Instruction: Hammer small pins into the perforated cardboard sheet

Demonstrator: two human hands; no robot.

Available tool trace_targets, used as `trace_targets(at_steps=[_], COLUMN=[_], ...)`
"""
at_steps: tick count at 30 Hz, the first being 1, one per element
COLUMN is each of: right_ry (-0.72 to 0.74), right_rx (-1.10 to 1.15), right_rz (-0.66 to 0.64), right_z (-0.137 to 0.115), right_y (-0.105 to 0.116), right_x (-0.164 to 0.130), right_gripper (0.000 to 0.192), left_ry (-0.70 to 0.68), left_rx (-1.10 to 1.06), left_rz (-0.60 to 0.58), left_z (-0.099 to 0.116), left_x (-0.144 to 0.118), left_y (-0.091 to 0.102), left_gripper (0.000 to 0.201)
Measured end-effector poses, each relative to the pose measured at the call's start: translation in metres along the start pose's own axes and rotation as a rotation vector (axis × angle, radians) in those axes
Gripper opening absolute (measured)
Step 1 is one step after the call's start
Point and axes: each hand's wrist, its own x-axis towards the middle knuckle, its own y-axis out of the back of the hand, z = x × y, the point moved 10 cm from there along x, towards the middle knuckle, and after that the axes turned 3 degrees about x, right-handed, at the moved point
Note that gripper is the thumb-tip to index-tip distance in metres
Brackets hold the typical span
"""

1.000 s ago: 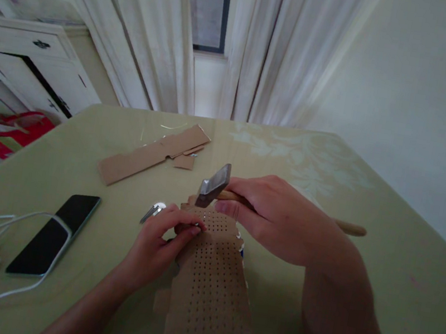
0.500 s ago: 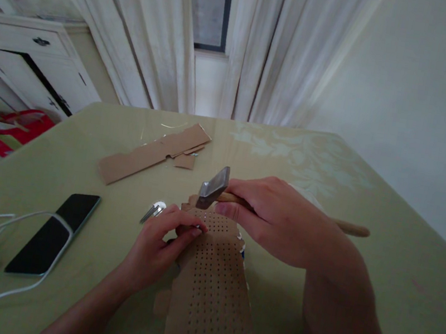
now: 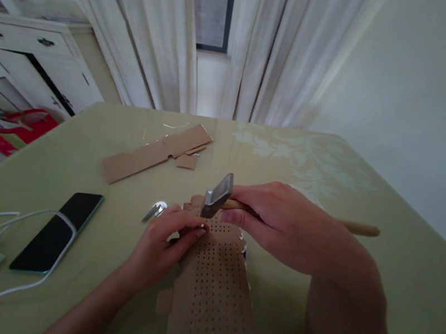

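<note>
Toward the far end of a long brown cardboard strip punched with rows of small holes point(image 3: 213, 284), the left hand point(image 3: 157, 235) has its thumb and index finger pressed together, pinching a small pale-tipped piece point(image 3: 202, 226) whose lower part they hide. Its other fingers curl beneath, mostly out of sight. That hand lies over the strip's left edge, its forearm running back to the near left. The right hand point(image 3: 277, 221) wraps its fingers around the wooden handle point(image 3: 359, 229) of a hammer with a blocky grey metal head point(image 3: 217, 195), thumb and index finger lying close to the head. Its back is turned up, the forearm coming in from the near right, and the handle's end sticks out to the right past the wrist. The head hangs just above and beyond the pinched piece, apart from it. Left of the left hand lie thin silver metal rods point(image 3: 151, 212) and a flat black phone point(image 3: 57, 234) crossed by a white cable point(image 3: 75, 234). Farther off, a brown cardboard offcut point(image 3: 148, 158) lies on the pale green bench point(image 3: 423, 266).
</note>
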Motion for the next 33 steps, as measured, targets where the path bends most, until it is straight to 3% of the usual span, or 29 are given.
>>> trace_targets(at_steps=[11, 33], right_ry=[0.017, 0.027], right_rx=[0.017, -0.004], right_rz=[-0.087, -0.067], right_z=[0.001, 0.0], right_y=[-0.016, -0.015], right_x=[0.004, 0.0], right_gripper=[0.033, 0.035], left_ry=[-0.019, 0.015], left_rx=[0.035, 0.024], left_rz=[-0.026, -0.041], left_z=[0.001, -0.002], left_x=[-0.001, -0.002], left_y=[-0.006, -0.009], left_gripper=[0.012, 0.01])
